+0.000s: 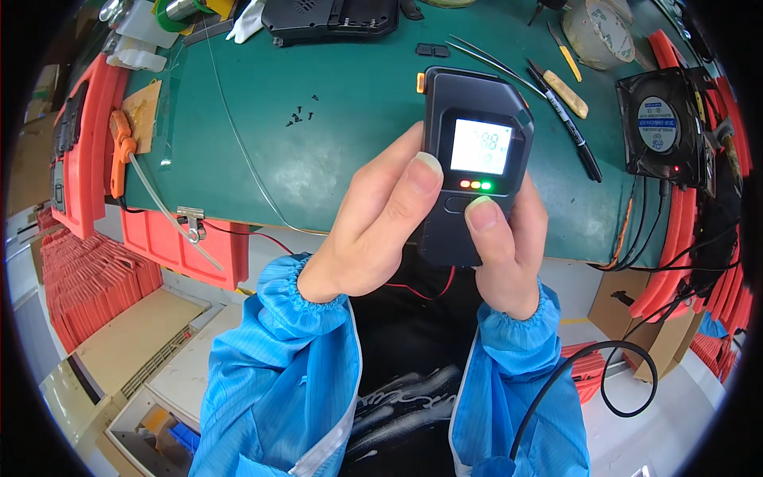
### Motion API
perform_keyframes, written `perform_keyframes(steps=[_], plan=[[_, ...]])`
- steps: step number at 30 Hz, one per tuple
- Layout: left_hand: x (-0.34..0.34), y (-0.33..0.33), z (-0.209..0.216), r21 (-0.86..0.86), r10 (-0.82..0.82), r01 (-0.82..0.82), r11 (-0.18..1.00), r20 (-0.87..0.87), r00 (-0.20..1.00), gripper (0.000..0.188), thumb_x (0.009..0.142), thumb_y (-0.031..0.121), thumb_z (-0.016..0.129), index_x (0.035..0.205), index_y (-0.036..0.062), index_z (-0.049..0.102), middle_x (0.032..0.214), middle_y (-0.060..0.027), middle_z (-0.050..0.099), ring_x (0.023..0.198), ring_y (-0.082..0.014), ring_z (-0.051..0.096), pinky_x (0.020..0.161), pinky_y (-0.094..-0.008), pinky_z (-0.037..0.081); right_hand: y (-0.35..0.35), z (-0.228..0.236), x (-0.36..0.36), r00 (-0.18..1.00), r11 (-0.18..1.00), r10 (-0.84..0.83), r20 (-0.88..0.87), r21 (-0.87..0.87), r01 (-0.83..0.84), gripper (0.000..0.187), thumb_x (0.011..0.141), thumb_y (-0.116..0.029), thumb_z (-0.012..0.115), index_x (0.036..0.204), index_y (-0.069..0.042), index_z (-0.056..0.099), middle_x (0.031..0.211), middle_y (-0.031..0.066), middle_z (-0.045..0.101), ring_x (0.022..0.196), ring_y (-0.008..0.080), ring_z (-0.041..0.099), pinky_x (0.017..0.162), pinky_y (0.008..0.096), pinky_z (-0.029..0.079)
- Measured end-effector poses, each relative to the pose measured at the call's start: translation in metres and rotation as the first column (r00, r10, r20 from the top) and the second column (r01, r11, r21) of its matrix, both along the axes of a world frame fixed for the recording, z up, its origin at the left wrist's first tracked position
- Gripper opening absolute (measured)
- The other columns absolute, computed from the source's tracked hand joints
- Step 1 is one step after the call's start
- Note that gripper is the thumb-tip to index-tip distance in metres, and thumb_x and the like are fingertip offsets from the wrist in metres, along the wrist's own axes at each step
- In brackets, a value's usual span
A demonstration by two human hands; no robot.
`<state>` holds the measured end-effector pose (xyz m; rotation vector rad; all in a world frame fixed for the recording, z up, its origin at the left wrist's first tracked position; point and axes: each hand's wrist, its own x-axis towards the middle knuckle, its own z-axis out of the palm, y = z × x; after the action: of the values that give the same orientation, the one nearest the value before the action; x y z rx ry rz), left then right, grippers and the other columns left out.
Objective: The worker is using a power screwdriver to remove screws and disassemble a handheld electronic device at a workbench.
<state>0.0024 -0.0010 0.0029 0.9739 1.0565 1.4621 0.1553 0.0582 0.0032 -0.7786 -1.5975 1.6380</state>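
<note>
Left hand (373, 215) is gripping black handheld device (451, 188) by left edge, right hand (509, 250) clasping lower right. Device is sitting between both hands, screen (481, 146) glowing; marker (574, 133) is lying beyond right hand.

Matt black plastic is seen on the handheld device (450, 222), while the blue sleeves (278, 374) are made of thin, creased cloth, the green tabletop (207, 151) is finished smooth with a soft sheen, and the tweezers (520, 78) are formed of shiny metal
</note>
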Motion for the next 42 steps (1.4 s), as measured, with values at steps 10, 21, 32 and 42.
perform_keyframes(steps=[10,21,32,42], plan=[[0.000,0.002,0.010,-0.075,0.044,-0.044,0.996,0.006,0.999,0.053,0.112,0.041,0.044,0.137,-0.0038,0.056,0.120,-0.0080,0.067,0.108,-0.0144,0.061,0.095,-0.0290,0.049,-0.001,-0.002,-0.002,0.998,0.994,0.021,0.067,0.109,-0.028,0.050,0.098,-0.020,0.065,0.139,0.005,0.050,0.103,0.0172,0.073,0.091,0.0204,0.071,0.081,0.0337,0.056],[-0.006,0.003,0.007,-0.189,0.135,-0.050,0.981,0.472,0.871,0.037,0.104,0.024,0.062,0.129,-0.0029,0.061,0.114,-0.0043,0.070,0.102,-0.0125,0.064,0.092,-0.0297,0.052,0.001,-0.002,-0.003,0.998,0.999,0.043,0.050,0.011,-0.044,0.048,0.099,-0.019,0.064,0.137,0.006,0.048,0.098,0.0216,0.072,0.087,0.0342,0.076,0.075,0.0393,0.057],[-0.003,-0.007,0.006,0.028,0.142,-0.140,0.990,-0.145,0.979,0.075,0.069,0.001,0.091,0.129,-0.0013,0.047,0.118,-0.0190,0.070,0.112,-0.0235,0.070,0.096,-0.0412,0.058,0.003,0.021,0.018,0.853,0.771,0.294,0.431,0.420,-0.479,0.045,0.089,-0.006,0.072,0.130,0.004,0.058,0.102,0.0194,0.073,0.090,0.0436,0.070,0.080,0.0450,0.057],[0.014,-0.024,0.014,0.307,0.159,-0.038,0.951,-0.378,0.912,0.062,0.062,0.012,0.090,0.112,0.0029,0.055,0.093,-0.0137,0.072,0.082,-0.0333,0.075,0.073,-0.0368,0.060,-0.023,0.014,0.042,0.906,0.923,0.364,0.216,0.044,-0.381,0.053,0.072,-0.002,0.083,0.122,0.000,0.067,0.118,0.0165,0.072,0.105,0.0339,0.073,0.090,0.0401,0.057]])
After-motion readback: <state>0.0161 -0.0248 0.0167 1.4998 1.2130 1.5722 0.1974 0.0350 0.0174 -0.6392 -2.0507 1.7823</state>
